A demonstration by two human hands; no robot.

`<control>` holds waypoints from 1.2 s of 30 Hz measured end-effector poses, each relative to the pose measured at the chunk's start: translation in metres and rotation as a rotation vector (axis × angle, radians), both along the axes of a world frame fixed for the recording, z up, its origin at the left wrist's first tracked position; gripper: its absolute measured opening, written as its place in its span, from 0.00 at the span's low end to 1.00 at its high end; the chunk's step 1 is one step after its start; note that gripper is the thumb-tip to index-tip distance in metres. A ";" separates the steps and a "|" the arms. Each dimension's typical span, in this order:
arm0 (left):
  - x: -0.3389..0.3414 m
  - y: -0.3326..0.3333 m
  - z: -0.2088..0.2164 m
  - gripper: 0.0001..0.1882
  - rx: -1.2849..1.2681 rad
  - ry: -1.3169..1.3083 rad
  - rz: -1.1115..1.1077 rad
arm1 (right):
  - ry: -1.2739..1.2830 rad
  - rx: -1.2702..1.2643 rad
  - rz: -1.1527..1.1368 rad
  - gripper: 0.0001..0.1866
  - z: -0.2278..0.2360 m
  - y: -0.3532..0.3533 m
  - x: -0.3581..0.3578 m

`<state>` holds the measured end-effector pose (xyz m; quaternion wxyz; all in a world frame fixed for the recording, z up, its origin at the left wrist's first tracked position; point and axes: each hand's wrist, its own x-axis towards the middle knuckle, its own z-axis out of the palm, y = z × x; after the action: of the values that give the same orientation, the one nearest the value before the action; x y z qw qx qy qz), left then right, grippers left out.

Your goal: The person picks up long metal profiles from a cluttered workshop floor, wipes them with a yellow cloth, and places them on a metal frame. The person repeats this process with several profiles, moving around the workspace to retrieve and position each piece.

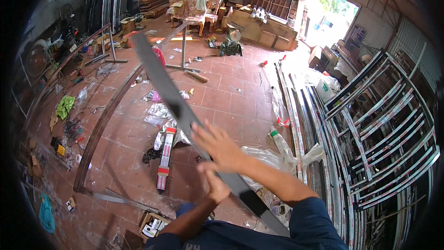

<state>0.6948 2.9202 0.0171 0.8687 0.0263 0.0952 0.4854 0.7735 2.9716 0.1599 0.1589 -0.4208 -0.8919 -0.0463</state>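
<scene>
Two hands: both are yours, meeting at the long grey bar [182, 113] just below the middle of the frame.
Right hand: your right hand [218, 146] lies open on the bar's upper face, fingers stretched out, its forearm coming in from the lower right.
Left hand: your left hand [215, 185] is at the bar's lower edge, just below the right; some fingers are out of sight, so you cannot tell whether it is closed around the bar.
Bar: it slants from the upper left of centre down to the lower right, passing in front of your dark sleeve's side of the frame.
Below left of the bar: a narrow red-and-white block [165, 159] lies on the reddish tiled floor [226, 106], near crumpled silvery wrapping.
Left of centre: you have a curved brown bar [104, 125] and, farther out, a bright green cloth [65, 106].
Lower edge: a small open box [144, 222] sits left of your left forearm.
Right side: a slatted metal frame [357, 144] leans over long metal lengths, with a green-capped bottle [281, 143] near clear plastic sheeting.
Upper edge: carved chairs stand left of a bright doorway.
</scene>
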 end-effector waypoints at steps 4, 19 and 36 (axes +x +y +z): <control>-0.041 0.105 0.026 0.43 -0.262 -0.282 -0.027 | 0.052 -0.153 0.006 0.47 -0.061 -0.031 0.056; 0.049 0.348 0.067 0.49 0.372 -0.063 0.086 | 0.249 0.118 -0.034 0.34 -0.004 0.229 0.102; -0.030 0.512 0.131 0.48 0.237 0.237 0.792 | -0.106 0.046 -0.160 0.35 -0.075 0.305 0.313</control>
<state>0.6647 3.4325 0.1479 0.5892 0.1431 0.1405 0.7827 1.0860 3.2764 0.0853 0.1171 -0.4838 -0.8614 -0.1014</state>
